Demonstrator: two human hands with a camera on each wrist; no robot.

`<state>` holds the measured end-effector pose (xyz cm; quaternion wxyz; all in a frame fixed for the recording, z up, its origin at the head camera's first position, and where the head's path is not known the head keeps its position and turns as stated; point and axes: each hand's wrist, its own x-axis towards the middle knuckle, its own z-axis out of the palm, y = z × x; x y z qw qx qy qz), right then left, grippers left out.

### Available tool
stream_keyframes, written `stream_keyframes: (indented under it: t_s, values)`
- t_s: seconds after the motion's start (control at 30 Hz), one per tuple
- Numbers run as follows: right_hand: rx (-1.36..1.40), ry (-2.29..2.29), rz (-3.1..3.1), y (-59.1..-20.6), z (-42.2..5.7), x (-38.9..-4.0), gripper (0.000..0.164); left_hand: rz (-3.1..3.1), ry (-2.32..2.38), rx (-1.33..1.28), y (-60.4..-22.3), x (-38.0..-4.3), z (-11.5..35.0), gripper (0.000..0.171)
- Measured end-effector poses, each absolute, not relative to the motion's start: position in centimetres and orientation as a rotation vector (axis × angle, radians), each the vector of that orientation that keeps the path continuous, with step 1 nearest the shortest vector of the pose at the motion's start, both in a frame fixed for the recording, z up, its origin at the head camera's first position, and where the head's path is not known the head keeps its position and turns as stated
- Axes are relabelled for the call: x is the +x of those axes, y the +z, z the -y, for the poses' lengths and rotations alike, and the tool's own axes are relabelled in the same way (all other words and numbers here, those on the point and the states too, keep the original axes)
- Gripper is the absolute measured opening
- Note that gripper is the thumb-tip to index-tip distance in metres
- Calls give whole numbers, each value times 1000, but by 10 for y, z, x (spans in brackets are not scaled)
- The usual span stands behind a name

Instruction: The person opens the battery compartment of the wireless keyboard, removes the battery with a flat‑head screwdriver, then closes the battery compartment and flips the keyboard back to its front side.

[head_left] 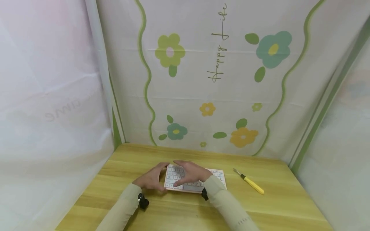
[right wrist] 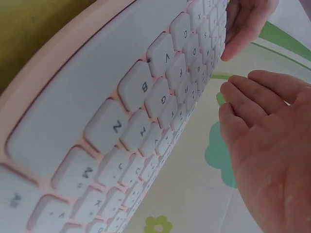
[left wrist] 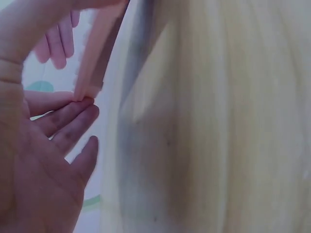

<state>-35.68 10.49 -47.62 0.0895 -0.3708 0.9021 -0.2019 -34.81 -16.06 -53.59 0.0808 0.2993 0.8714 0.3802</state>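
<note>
Keyboard [head_left: 196, 186] lies on the wooden table [head_left: 173, 211] in front of the person, long axis running left to right, space bar side toward the body. Key relation: left hand [head_left: 151, 179] is at the keyboard's left short end, right hand [head_left: 192, 172] is over its left and middle keys, so both sit toward the left part of it. Left is the one on the edge: thumb at the near-left corner, fingertips touching the far-left corner, gripping across the short side. Right is spread wide, thumb and fingers apart, holding nothing; palm above the keys, fingers pointing at the keyboard's left end. Can't tell if the right thumb touches keys. Can't tell either if the keyboard's left end is slightly raised.

Right sleeve [head_left: 228, 205] crosses the keyboard's near edge toward its right end and covers some keys there. Black wrist device [head_left: 204, 194] on the right arm sits just at the near edge; another black wrist device [head_left: 143, 202] is on the left arm, near-left of the keyboard. Yellow-handled screwdriver [head_left: 249, 181] lies right of the keyboard, apart from it, slanted, metal tip to the far side. Flowered curtain [head_left: 185, 89] hangs beyond the keyboard's far edge.
</note>
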Motion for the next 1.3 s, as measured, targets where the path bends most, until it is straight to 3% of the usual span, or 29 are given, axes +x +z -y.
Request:
stream_keyframes:
  t_s: [0.5, 0.93, 1.3]
  values:
    - [-1148, -647, -2615, -445, -106, -361, 117, -2670, 1367, 1089, -519, -338, 145, 119]
    - [-1217, -640, -2584, -422, -106, -355, 112, -2538, 1674, 1045, -509, -334, 130, 109]
    - [-1271, -583, -2635, -409, -104, -353, 89, -2495, 1798, 935, -509, -335, 121, 106]
